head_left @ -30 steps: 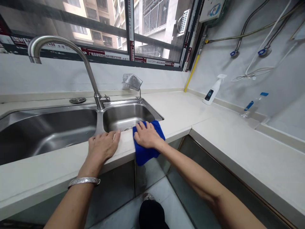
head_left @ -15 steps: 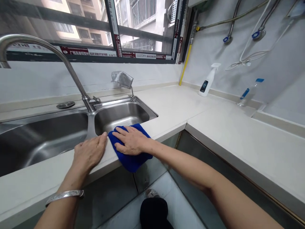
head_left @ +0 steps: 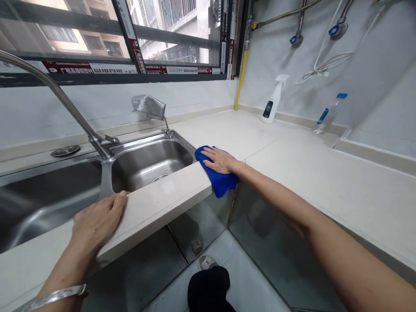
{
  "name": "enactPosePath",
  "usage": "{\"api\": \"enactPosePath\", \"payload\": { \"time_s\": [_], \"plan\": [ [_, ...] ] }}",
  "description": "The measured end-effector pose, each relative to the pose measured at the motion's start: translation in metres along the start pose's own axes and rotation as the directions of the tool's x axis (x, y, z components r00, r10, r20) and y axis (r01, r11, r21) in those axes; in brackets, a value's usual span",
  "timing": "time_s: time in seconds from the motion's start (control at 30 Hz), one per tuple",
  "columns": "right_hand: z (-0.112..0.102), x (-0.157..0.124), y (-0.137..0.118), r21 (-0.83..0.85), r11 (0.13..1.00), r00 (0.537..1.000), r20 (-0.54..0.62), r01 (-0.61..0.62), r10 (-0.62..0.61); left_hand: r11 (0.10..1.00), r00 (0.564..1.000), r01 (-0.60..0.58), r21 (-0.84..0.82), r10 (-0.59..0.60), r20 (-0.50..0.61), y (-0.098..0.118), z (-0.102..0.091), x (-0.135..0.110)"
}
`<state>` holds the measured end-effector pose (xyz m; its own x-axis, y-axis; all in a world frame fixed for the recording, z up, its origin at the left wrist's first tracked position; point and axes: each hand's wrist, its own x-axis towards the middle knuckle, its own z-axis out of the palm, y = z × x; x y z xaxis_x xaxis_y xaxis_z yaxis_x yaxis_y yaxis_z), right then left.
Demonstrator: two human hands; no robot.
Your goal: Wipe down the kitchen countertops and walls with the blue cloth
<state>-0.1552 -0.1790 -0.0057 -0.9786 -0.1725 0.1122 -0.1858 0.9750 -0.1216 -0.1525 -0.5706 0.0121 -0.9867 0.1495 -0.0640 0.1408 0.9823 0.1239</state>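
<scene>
My right hand (head_left: 221,160) lies flat, fingers spread, pressing a blue cloth (head_left: 218,181) onto the front strip of the white counter (head_left: 169,197), just right of the small sink basin (head_left: 152,161). Part of the cloth hangs over the counter's front edge. My left hand (head_left: 96,222) rests palm down with fingers together on the same strip, in front of the divider between the two steel basins; it holds nothing. A silver bangle (head_left: 52,297) sits on my left wrist.
A tall curved faucet (head_left: 61,102) rises behind the sinks, with a grey mesh cloth (head_left: 147,106) draped on a small tap. A white spray bottle (head_left: 273,100) and a clear bottle (head_left: 326,117) stand by the right wall. The counter turns a corner to the right.
My right hand slid the blue cloth to the right along the counter's front strip, away from my left hand, which stayed put. The view swung rightward.
</scene>
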Motion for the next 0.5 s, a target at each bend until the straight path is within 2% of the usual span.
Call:
{"api": "enactPosePath", "payload": {
  "time_s": [0.1, 0.2, 0.37, 0.5],
  "plan": [
    [-0.002, -0.005, 0.037, -0.055, 0.988, 0.989, 0.030, -0.145, 0.146, 0.999, 0.999, 0.034, -0.018, -0.034, 0.030, 0.001, -0.003, -0.001],
    [-0.003, -0.010, 0.073, -0.088, 0.949, 0.951, 0.038, -0.301, 0.305, 0.998, 0.998, 0.051, -0.022, -0.050, 0.032, 0.000, -0.003, 0.002],
    [-0.003, -0.019, 0.122, -0.108, 0.921, 0.925, 0.027, -0.374, 0.379, 0.997, 0.996, 0.076, -0.011, -0.075, 0.040, -0.008, 0.000, 0.010],
    [-0.007, -0.049, 0.159, -0.125, 0.861, 0.866, 0.024, -0.493, 0.499, 0.996, 0.995, 0.085, 0.001, -0.085, 0.059, -0.008, -0.001, 0.010]
  ]
}}
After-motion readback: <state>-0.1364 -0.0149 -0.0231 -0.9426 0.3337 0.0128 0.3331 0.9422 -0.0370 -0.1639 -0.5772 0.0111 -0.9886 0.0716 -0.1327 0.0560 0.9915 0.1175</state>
